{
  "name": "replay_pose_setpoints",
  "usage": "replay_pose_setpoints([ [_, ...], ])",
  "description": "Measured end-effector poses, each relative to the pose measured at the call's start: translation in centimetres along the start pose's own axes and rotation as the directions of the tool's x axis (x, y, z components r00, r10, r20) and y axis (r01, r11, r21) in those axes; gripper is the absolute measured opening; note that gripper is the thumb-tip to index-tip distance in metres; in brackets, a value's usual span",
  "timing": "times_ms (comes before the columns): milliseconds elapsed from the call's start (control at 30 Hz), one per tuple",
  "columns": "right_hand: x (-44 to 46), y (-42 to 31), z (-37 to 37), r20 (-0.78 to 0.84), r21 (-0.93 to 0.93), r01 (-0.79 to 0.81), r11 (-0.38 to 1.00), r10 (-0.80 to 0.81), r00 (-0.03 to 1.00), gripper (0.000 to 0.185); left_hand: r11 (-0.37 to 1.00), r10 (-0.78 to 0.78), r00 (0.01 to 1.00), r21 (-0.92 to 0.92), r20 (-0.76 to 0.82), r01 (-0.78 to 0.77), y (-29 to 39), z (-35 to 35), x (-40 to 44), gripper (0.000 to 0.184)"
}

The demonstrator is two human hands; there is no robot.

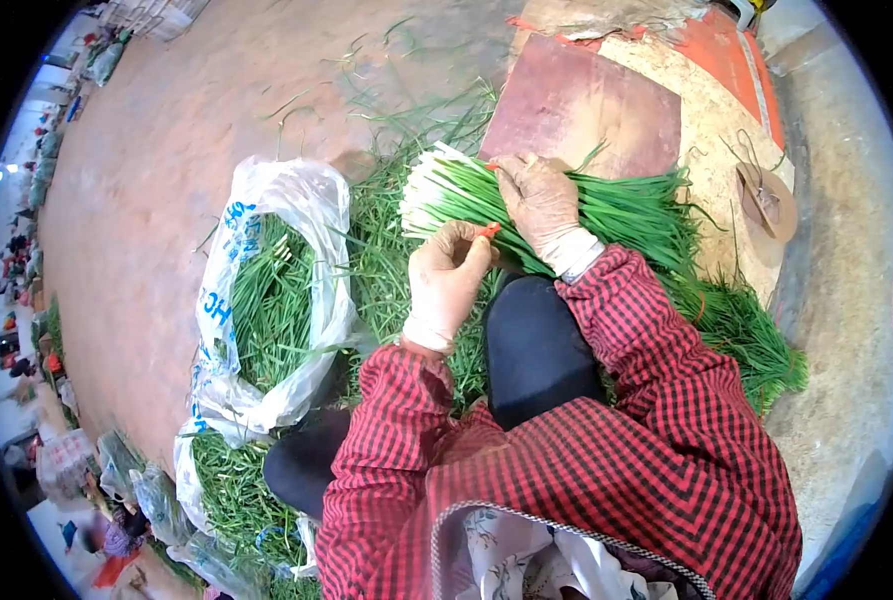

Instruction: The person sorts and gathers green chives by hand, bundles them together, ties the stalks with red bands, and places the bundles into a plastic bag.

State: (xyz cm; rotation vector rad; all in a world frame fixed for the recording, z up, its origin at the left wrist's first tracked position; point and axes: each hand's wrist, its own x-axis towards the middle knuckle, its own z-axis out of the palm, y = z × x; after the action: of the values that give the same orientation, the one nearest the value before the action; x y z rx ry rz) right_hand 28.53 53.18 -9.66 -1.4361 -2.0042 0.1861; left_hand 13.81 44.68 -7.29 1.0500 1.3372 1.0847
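Observation:
A thick bunch of chives (626, 210) lies across in front of me, white stem ends to the left and green leaves to the right. My right hand (541, 205), in a pale, soiled glove, is closed over the top of the bunch. Just below the white ends, my gloved left hand (439, 285) pinches the end of a red tie (490, 230) between thumb and fingertips. A bit of red also shows at the bunch's far side by my right hand; the tie's course underneath is hidden.
Left of my knees stands an open white plastic bag (221, 330) with chives inside. Loose green leaves (386, 220) cover the floor around it. Beyond the bunch lies a reddish board (586, 110). More chives (736, 335) lie at right, near a round brown disc (769, 203).

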Motion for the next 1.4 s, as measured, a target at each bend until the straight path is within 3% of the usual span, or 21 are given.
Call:
replay_pose_setpoints([
  [67, -0.9, -0.1, -0.1, -0.014, 0.090, 0.018, 0.996, -0.017, 1.000, 0.014, 0.999, -0.021, 1.000, -0.030, 0.003, 0.021, 0.7, 0.3, -0.9, 0.014],
  [133, -1.7, -0.6, -0.9, 0.120, 0.158, 0.021, 0.987, -0.041, 0.992, 0.019, 0.996, -0.083, 0.996, -0.038, 0.020, 0.084, 1.1, 0.4, -0.6, 0.016],
  [267, -2.5, 0.1, -0.6, 0.082, 0.237, 0.115, 0.965, -0.137, 0.987, 0.021, 0.978, -0.175, 0.983, -0.109, 0.054, 0.180, 0.2, -0.1, 0.2, 0.017],
  [600, -1.9, 0.0, -0.7, 0.069, 0.346, 0.116, 0.931, -0.149, 0.986, 0.022, 0.976, -0.096, 0.993, -0.192, 0.068, 0.107, -0.5, -0.1, 0.6, 0.014],
  [700, -1.9, 0.6, -0.1, 0.099, 0.293, 0.118, 0.949, -0.153, 0.983, 0.023, 0.969, -0.040, 0.998, -0.243, 0.053, 0.051, -1.1, 0.0, 0.4, 0.014],
  [900, -1.9, 0.8, -0.3, 0.114, 0.272, 0.127, 0.954, -0.163, 0.980, 0.024, 0.977, -0.133, 0.991, -0.170, -0.028, 0.127, -0.1, 0.9, 0.6, 0.015],
  [1000, -1.7, 0.6, -0.6, 0.154, 0.333, 0.059, 0.941, -0.116, 0.981, 0.023, 0.989, -0.093, 0.995, -0.122, -0.034, 0.089, -0.4, 0.9, 0.6, 0.016],
  [1100, -1.9, 1.1, 0.2, 0.118, 0.424, 0.057, 0.904, -0.118, 0.986, 0.021, 0.980, -0.104, 0.993, -0.175, -0.049, 0.094, -0.3, 1.3, 0.4, 0.016],
  [1233, -1.9, 0.9, 0.0, 0.102, 0.437, 0.076, 0.896, -0.133, 0.986, 0.020, 0.983, -0.155, 0.985, -0.109, -0.070, 0.147, 0.2, 1.4, 0.7, 0.016],
  [1300, -1.7, 0.5, -0.7, 0.177, 0.432, 0.006, 0.902, -0.091, 0.980, 0.021, 0.980, -0.161, 0.984, -0.131, -0.071, 0.151, 0.3, 1.4, 0.8, 0.016],
  [1400, -1.6, 0.9, 0.0, 0.120, 0.457, 0.055, 0.888, -0.123, 0.985, 0.023, 0.975, -0.117, 0.992, -0.196, -0.054, 0.105, -0.5, 1.2, 0.6, 0.016],
])
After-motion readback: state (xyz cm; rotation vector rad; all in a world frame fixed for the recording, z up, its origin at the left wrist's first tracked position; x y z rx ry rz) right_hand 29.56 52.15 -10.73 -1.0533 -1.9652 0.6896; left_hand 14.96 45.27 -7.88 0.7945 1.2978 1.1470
